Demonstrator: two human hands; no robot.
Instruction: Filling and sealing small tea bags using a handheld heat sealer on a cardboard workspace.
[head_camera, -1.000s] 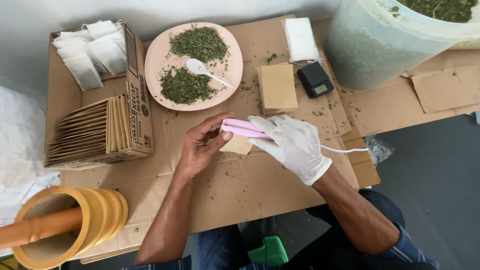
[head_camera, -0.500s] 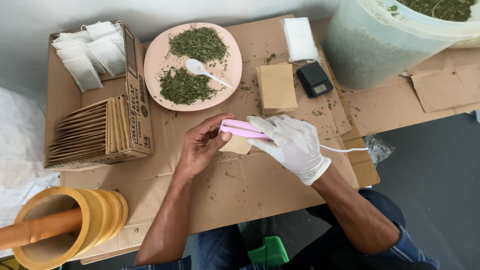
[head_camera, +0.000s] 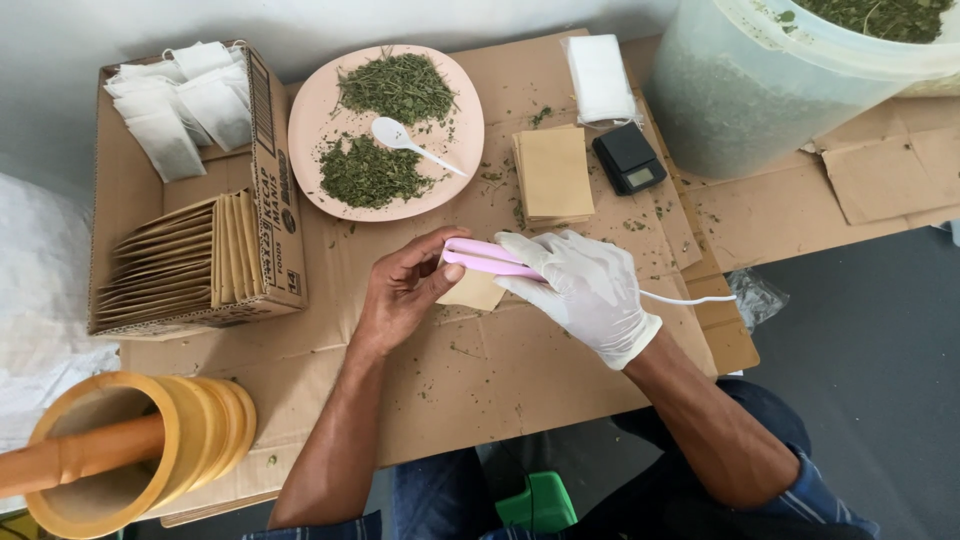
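Note:
My right hand (head_camera: 585, 290), in a white glove, grips a pink corded heat sealer (head_camera: 487, 259) over the cardboard work surface (head_camera: 500, 370). My bare left hand (head_camera: 405, 290) pinches the sealer's left end, thumb on top, and holds a small tan paper pouch (head_camera: 475, 291) whose top edge sits between the sealer's jaws. A white cord (head_camera: 690, 299) runs right from the sealer. Behind my hands a pink plate (head_camera: 310, 130) carries two piles of dried green herb and a white plastic spoon (head_camera: 410, 143).
A cardboard box (head_camera: 275, 190) at left holds white filter bags and a row of tan pouches. A stack of tan pouches (head_camera: 552, 175), a small black scale (head_camera: 628, 160), white bags (head_camera: 600, 75) and a large translucent herb bucket (head_camera: 760, 90) stand behind. A wooden mortar with pestle (head_camera: 120, 450) lies bottom left.

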